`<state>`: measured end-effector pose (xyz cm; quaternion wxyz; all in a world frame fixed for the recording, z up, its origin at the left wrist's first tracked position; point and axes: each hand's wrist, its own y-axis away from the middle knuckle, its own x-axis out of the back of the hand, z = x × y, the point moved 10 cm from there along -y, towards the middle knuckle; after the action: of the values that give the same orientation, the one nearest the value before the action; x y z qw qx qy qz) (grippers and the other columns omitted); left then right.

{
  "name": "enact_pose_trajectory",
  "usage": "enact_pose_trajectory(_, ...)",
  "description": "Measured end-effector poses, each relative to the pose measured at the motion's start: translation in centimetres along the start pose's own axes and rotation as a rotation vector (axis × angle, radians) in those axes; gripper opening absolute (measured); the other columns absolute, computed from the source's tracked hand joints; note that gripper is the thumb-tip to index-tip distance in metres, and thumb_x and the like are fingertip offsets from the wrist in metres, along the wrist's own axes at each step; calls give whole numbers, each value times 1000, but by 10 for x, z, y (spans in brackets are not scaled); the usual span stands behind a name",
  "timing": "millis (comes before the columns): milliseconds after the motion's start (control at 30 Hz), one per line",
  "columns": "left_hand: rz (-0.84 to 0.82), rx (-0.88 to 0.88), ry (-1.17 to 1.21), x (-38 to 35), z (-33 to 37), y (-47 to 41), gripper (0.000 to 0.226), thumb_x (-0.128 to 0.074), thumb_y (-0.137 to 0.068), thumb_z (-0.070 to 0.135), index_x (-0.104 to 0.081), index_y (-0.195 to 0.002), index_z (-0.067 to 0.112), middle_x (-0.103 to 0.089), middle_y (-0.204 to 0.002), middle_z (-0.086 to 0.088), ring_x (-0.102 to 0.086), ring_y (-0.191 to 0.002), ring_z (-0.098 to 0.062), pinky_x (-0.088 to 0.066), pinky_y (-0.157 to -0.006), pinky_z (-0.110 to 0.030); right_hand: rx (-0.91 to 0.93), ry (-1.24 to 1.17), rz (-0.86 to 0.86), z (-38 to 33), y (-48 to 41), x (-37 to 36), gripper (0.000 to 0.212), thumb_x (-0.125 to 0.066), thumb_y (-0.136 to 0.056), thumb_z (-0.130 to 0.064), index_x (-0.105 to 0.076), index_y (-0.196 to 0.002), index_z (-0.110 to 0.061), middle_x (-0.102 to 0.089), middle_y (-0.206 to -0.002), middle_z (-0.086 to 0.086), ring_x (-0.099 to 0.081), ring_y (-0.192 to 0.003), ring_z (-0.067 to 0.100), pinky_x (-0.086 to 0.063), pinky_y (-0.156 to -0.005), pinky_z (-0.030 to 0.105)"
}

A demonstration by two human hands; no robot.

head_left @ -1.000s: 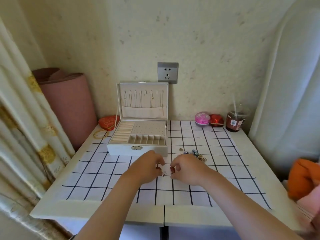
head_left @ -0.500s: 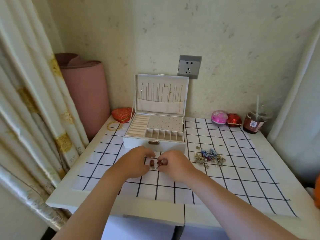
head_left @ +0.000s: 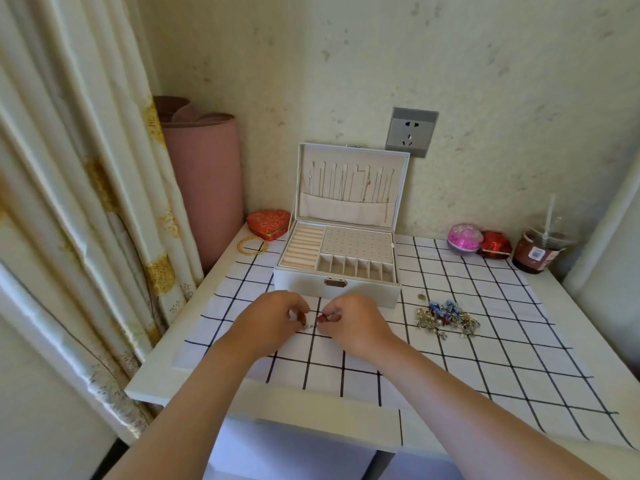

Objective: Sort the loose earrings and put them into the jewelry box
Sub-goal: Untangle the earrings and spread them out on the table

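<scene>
A white jewelry box (head_left: 337,291) stands open at the back of the table, lid upright, with ring rolls, a dotted earring panel and small compartments inside. Just in front of it, my left hand (head_left: 273,320) and my right hand (head_left: 349,322) meet over the grid cloth. Both pinch small earrings (head_left: 311,323) between their fingertips, a dark red piece showing at my right fingers. A pile of loose earrings (head_left: 446,318), blue, silver and gold, lies on the cloth to the right. One single stud (head_left: 421,296) sits just above the pile.
A red heart-shaped box (head_left: 268,220) and gold bangles (head_left: 252,244) lie left of the jewelry box. A pink ball (head_left: 464,238), a red box (head_left: 495,244) and a lidded drink cup (head_left: 538,249) stand at the back right. A curtain (head_left: 86,202) hangs at left.
The view has swung left and downward. My hands stay together with the earrings, now a little closer to the box front.
</scene>
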<state>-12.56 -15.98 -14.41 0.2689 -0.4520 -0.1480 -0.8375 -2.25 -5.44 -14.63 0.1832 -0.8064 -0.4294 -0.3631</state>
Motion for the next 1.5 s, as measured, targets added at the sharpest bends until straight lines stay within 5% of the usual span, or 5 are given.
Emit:
enact_pose_trajectory(367,-14,-9,-16,12,26,3,32,-70,-89,34,-62,-119,38,-59,-113,21,-58,-94,-3,-49,-86,-25,-4,-100,-11,-4,3,23,38,-72,-87,-25,-67,-124,-24,-68,-100,-6,-63,-93,9,-46,-79,21)
enact_pose_trajectory(700,-61,-345,53,-49,181,-17,24,-61,-95,28,-64,-119,31,-62,-113,15,-59,-91,-4,-50,-87,-26,-72,74,285,102,31,167,23,-64,-94,-21,-71,-109,-36,-65,-102,-17,-62,-98,9,-49,-85,28)
enact_pose_trajectory(1033,-121,-319,-265,-128,222,-63,54,-53,-91,-5,-51,-140,17,-55,-129,-8,-52,-120,-25,-46,-100,-36,-59,368,-33,165,13,162,36,-48,-104,-21,-60,-135,-34,-55,-118,-1,-58,-109,21,-49,-91,37)
enact_pose_trajectory(1333,-105,-193,-238,-126,222,-81,23,-57,-95,11,-72,-113,13,-70,-109,-7,-64,-100,-23,-53,-90,-35,-102,283,65,185,14,178,10,-64,-92,-25,-67,-92,-34,-61,-97,-12,-59,-91,11,-54,-85,38)
enact_pose_trajectory(1500,-43,-202,-90,-116,221,-80,34,-58,-95,9,-61,-127,21,-65,-105,3,-59,-100,-16,-52,-87,-30,-36,195,28,180,16,171,41,-55,-99,-16,-57,-131,-41,-56,-111,-9,-57,-100,12,-49,-85,32)
